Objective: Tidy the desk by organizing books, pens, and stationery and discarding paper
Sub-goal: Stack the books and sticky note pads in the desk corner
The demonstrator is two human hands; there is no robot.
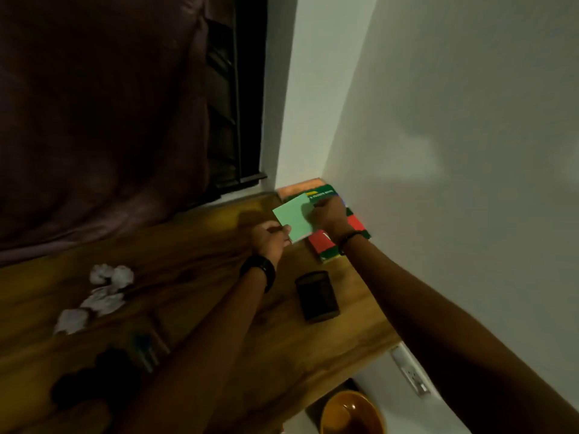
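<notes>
A light green notebook is held over a stack of books in the desk's far right corner by the wall. My left hand grips its near corner. My right hand grips its right edge, above a green and red book cover. Several crumpled white paper balls lie on the wooden desk at the left. A dark pen holder stands just in front of the stack. Pens, blurred, lie near the front of the desk.
A dark curtain and a window rise behind the desk. The white wall borders the desk's right side, with a socket below the edge. An orange bin sits under the desk. A dark object lies near the front left.
</notes>
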